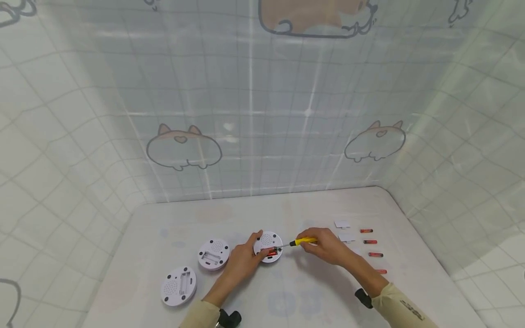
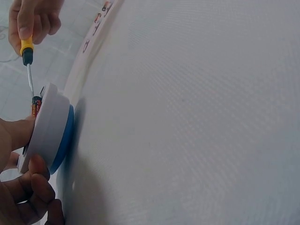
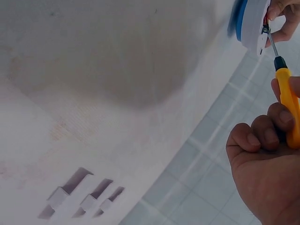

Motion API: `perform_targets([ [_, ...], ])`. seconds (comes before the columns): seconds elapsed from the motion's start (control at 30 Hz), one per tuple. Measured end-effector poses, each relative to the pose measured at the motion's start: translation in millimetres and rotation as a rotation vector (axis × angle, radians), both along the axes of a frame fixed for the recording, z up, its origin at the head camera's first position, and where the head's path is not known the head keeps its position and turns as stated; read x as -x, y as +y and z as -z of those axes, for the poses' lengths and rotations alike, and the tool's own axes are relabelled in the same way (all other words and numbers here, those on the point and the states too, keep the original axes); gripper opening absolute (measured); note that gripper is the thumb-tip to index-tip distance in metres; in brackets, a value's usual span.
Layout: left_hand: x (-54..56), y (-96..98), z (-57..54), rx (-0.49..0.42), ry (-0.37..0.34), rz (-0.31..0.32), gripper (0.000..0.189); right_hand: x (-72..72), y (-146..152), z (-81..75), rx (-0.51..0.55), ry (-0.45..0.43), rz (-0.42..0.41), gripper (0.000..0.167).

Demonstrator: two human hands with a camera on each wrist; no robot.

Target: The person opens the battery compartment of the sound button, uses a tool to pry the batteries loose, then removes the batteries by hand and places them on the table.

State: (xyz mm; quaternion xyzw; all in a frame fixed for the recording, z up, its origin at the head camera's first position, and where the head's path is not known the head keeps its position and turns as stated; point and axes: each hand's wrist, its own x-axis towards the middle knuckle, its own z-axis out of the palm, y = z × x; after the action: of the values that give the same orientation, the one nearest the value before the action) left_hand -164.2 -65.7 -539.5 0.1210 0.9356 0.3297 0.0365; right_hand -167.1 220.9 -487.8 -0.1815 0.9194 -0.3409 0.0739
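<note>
My left hand (image 1: 242, 262) grips a round white device (image 1: 268, 238), its underside with speaker holes, black feet and a battery compartment turned up. In the left wrist view the device (image 2: 52, 122) stands tilted, with a blue face on its far side. Red batteries (image 1: 272, 252) lie in the compartment, and the left thumb (image 2: 18, 132) presses on one. My right hand (image 1: 328, 246) holds a screwdriver (image 1: 305, 240) with a yellow handle and black collar. Its metal tip is right at the battery's end by the compartment edge, as the right wrist view shows on the screwdriver (image 3: 287, 93) too.
Two similar round devices lie left of the hands, one nearer (image 1: 170, 289) and one farther (image 1: 219, 246), both with bare battery compartments. White covers (image 1: 342, 224) rest to the right, beside a column of several red batteries (image 1: 370, 242). A tiled-pattern sheet (image 1: 279, 155) rises behind the table.
</note>
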Motion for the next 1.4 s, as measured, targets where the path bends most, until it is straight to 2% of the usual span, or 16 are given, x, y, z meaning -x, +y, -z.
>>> perform_targets([
  [0.27, -3.8, -0.9, -1.5, -0.012, 0.006, 0.007, 0.063, -3.4, -2.4, 0.6, 0.005, 0.003, 0.005, 0.018],
  [0.77, -2.6, -1.5, -1.6, -0.018, -0.017, 0.006, 0.063, -2.6, -0.5, 2.8, -0.016, 0.009, 0.008, 0.019],
  [1.03, -2.5, 0.0, -1.7, -0.022, -0.027, 0.007, 0.063, -4.3, 2.5, -0.7, -0.015, 0.019, 0.041, 0.019],
  [1.23, -2.5, 0.0, -1.6, -0.019, -0.031, 0.002, 0.064, -6.1, -2.0, -3.8, -0.032, -0.008, -0.034, 0.019],
  [1.4, -1.8, 0.3, -1.0, -0.02, -0.02, 0.01, 0.063, -6.2, -5.0, -3.5, -0.089, 0.015, -0.067, 0.019],
])
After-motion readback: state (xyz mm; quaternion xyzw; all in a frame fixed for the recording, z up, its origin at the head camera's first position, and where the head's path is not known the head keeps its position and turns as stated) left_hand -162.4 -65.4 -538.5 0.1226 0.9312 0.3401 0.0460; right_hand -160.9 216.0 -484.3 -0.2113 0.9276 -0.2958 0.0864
